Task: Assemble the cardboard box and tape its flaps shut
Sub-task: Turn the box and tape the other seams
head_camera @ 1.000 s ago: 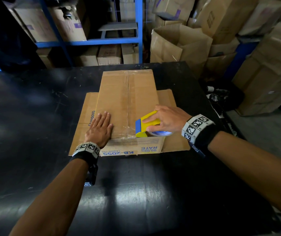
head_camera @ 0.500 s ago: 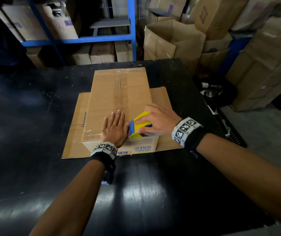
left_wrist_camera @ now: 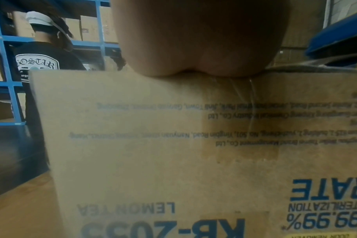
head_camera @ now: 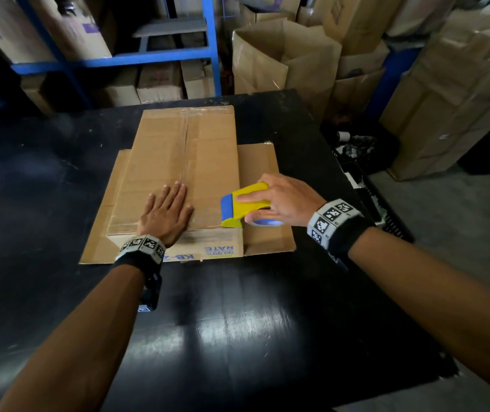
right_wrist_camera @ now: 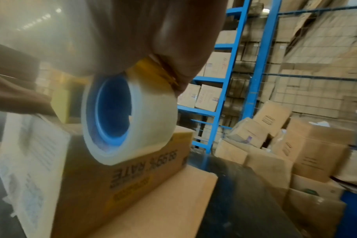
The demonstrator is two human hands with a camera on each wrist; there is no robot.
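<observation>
Brown boxes are piled high behind a black table (head_camera: 59, 179), next to blue shelves (head_camera: 160, 56). On the table sits the cardboard box (head_camera: 184, 162), closed up, with a flat cardboard sheet (head_camera: 263, 185) under it. Clear tape already runs down the middle seam. The left hand (head_camera: 168, 214) lies flat with straight fingers on the near end of the box top. The right hand (head_camera: 282, 200) is wrapped around a yellow and blue tape dispenser (head_camera: 243, 208) at the near right corner of the box. It looks like a strip is going across the near edge. To do this well, I think the flat hand should press hard so the box does not slide, and the dispenser should stay low and go straight. The left hand sits right in the path, so it may need to move aside. Someone in a dark shirt (left_wrist_camera: 45, 59) stands off by the shelves, out of the way.
</observation>
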